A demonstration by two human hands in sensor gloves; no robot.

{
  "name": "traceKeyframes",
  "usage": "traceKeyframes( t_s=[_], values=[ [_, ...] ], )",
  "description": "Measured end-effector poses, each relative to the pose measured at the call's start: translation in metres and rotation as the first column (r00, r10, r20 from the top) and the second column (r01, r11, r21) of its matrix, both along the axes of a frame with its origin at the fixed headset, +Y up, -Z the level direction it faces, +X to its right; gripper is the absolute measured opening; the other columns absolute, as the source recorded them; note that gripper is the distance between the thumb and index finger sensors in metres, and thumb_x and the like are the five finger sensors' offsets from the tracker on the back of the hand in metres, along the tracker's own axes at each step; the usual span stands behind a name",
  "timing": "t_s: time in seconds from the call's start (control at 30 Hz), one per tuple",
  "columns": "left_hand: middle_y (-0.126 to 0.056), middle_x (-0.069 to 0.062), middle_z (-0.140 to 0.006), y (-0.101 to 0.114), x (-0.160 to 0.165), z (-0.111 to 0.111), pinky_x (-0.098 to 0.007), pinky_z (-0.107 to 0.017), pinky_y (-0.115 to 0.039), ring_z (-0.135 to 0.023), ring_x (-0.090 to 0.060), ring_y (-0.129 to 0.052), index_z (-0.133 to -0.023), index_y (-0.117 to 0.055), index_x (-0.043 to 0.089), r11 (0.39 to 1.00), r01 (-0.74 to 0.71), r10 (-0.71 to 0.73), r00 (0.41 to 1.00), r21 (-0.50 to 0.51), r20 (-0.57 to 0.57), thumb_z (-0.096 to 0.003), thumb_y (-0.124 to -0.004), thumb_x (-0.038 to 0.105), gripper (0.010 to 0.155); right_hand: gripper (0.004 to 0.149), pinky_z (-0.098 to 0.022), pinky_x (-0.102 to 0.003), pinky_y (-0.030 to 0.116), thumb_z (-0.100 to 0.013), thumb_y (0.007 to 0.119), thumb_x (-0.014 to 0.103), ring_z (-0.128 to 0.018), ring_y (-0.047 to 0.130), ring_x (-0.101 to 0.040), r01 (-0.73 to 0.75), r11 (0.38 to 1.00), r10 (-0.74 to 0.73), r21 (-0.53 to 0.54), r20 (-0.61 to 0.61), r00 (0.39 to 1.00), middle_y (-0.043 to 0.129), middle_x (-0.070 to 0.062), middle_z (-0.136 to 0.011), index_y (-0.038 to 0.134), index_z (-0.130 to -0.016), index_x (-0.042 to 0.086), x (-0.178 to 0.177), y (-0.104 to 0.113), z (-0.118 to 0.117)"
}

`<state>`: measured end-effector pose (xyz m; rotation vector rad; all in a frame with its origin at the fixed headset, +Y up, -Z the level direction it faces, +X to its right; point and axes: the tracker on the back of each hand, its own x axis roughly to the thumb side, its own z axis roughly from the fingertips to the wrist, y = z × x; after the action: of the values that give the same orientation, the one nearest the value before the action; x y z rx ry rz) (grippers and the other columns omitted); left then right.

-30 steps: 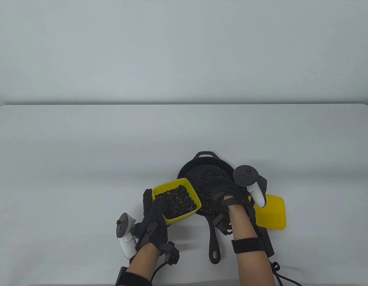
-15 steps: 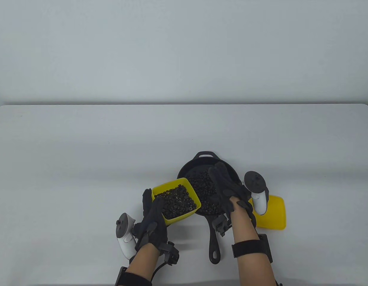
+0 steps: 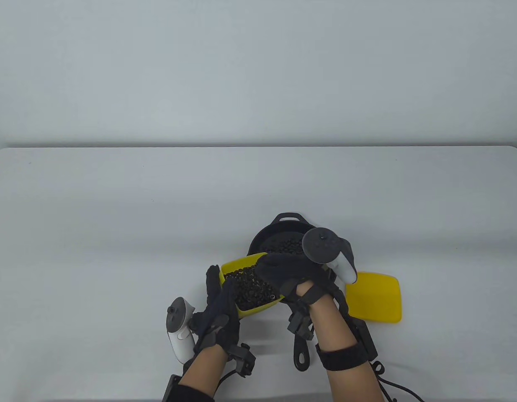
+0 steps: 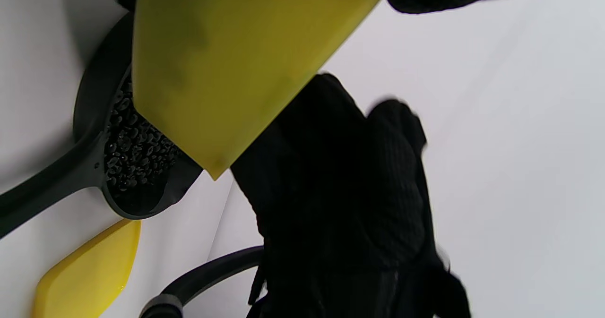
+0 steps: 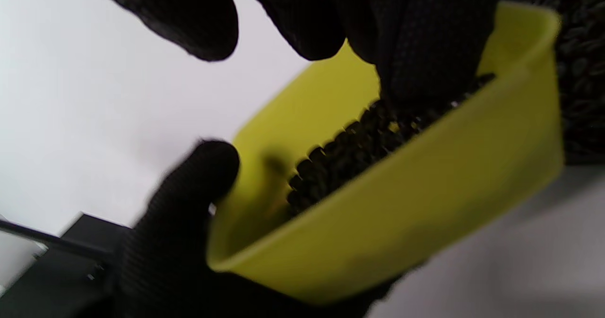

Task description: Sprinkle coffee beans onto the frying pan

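Left hand (image 3: 218, 314) grips tilted yellow container (image 3: 250, 287) of coffee beans (image 3: 252, 287) beside frying pan (image 3: 283, 234); right hand (image 3: 289, 272) fingers curled into beans. Risk: tilt spills beans onto table (image 3: 116, 230).

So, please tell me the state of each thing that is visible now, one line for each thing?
yellow container: tilted, holds beans, gripped by the left hand.
coffee beans: some in container, some in pan.
frying pan: on table, holds beans.
right hand: fingers in the container's beans.
yellow lid: flat on table.
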<state>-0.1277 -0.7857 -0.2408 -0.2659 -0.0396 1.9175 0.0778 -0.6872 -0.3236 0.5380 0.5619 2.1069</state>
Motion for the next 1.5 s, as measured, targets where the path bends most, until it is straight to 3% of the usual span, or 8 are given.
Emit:
traceKeyframes(
  t_s=[0.17, 0.3, 0.53, 0.87, 1.2, 1.37, 1.43, 1.5],
  values=[
    [-0.027, -0.026, -0.101, 0.011, 0.006, 0.004, -0.054, -0.062, -0.07, -0.087, -0.052, -0.059, -0.106, -0.005, 0.033, 0.99, 0.116, -0.117, 0.993, 0.08, 0.004, -0.0613, -0.062, 0.059, 0.077, 0.085, -0.032, -0.028, 0.085, -0.052, 0.09, 0.043, -0.054, 0.09, -0.046, -0.249, 0.968, 0.253, 0.044, -0.132, 0.958, 0.046, -0.039, -0.096, 0.046, -0.105, -0.006, -0.029, -0.02, 0.005],
    [-0.027, -0.026, -0.101, 0.006, 0.006, 0.003, -0.054, -0.062, -0.069, -0.087, -0.051, -0.059, -0.106, -0.005, 0.034, 1.0, 0.01, -0.01, 1.0, 0.024, 0.005, -0.0609, -0.061, 0.06, 0.077, 0.057, -0.028, -0.021, 0.086, -0.054, 0.086, 0.027, -0.046, 0.095, -0.036, -0.299, 0.944, 0.312, 0.142, -0.082, 0.946, 0.065, -0.026, -0.09, 0.061, -0.101, 0.006, -0.039, -0.017, 0.008],
    [-0.028, -0.024, -0.102, -0.007, -0.001, -0.001, -0.051, -0.063, -0.07, -0.089, -0.049, -0.061, -0.106, -0.003, 0.035, 0.992, -0.093, 0.094, 0.995, -0.087, 0.012, -0.0598, -0.06, 0.062, 0.078, 0.037, -0.027, -0.02, 0.093, -0.053, 0.083, 0.019, -0.045, 0.1, -0.036, 0.042, 0.999, -0.042, 0.004, 0.119, 0.992, 0.081, -0.025, -0.08, 0.079, -0.088, 0.007, -0.021, -0.026, 0.001],
    [-0.026, -0.023, -0.103, -0.009, -0.004, -0.001, -0.051, -0.067, -0.066, -0.092, -0.049, -0.058, -0.105, -0.002, 0.036, 0.994, -0.07, 0.069, 0.998, -0.089, -0.016, -0.0597, -0.059, 0.061, 0.078, 0.037, -0.027, -0.018, 0.094, -0.054, 0.082, 0.02, -0.044, 0.102, -0.034, 0.33, 0.944, -0.314, 0.018, 0.355, 0.88, 0.081, -0.025, -0.079, 0.078, -0.088, 0.006, 0.039, -0.027, -0.009],
    [-0.024, -0.022, -0.104, -0.011, -0.016, -0.002, -0.051, -0.068, -0.065, -0.093, -0.048, -0.056, -0.104, 0.0, 0.036, 0.992, -0.083, 0.074, 0.993, -0.099, -0.097, -0.0596, -0.058, 0.061, 0.077, 0.041, -0.033, -0.017, 0.095, -0.055, 0.076, 0.02, -0.05, 0.1, -0.034, 0.17, 0.985, -0.153, 0.034, 0.637, 0.756, 0.075, -0.027, -0.083, 0.071, -0.093, 0.004, 0.084, -0.065, -0.011],
    [-0.024, -0.022, -0.104, -0.01, -0.019, -0.002, -0.051, -0.068, -0.066, -0.093, -0.048, -0.056, -0.105, 0.0, 0.037, 0.993, -0.084, 0.076, 0.993, -0.089, -0.096, -0.0594, -0.058, 0.062, 0.077, 0.084, -0.058, -0.044, 0.076, -0.067, 0.061, 0.058, -0.087, 0.056, -0.061, 0.535, 0.844, -0.471, 0.021, 0.504, 0.724, 0.027, -0.036, -0.104, 0.023, -0.111, -0.003, 0.073, -0.078, -0.013],
    [-0.024, -0.022, -0.104, -0.009, -0.02, -0.002, -0.051, -0.068, -0.066, -0.093, -0.048, -0.056, -0.104, 0.0, 0.037, 0.992, -0.089, 0.08, 0.992, -0.085, -0.102, -0.0593, -0.058, 0.062, 0.077, 0.1, -0.052, -0.073, 0.053, -0.065, 0.059, 0.073, -0.08, 0.007, -0.074, 0.687, 0.725, -0.623, -0.054, 0.375, 0.687, -0.014, -0.033, -0.099, -0.005, -0.11, 0.009, 0.066, -0.079, -0.014],
    [-0.024, -0.022, -0.104, -0.009, -0.02, -0.002, -0.051, -0.068, -0.066, -0.093, -0.048, -0.056, -0.104, 0.0, 0.037, 0.992, -0.093, 0.084, 0.991, -0.083, -0.108, -0.0593, -0.058, 0.062, 0.077, 0.101, -0.048, -0.075, 0.054, -0.066, 0.054, 0.077, -0.076, 0.005, -0.075, 0.679, 0.728, -0.624, -0.096, 0.318, 0.714, -0.021, -0.034, -0.094, -0.011, -0.106, 0.011, 0.065, -0.077, -0.014]
  ],
)
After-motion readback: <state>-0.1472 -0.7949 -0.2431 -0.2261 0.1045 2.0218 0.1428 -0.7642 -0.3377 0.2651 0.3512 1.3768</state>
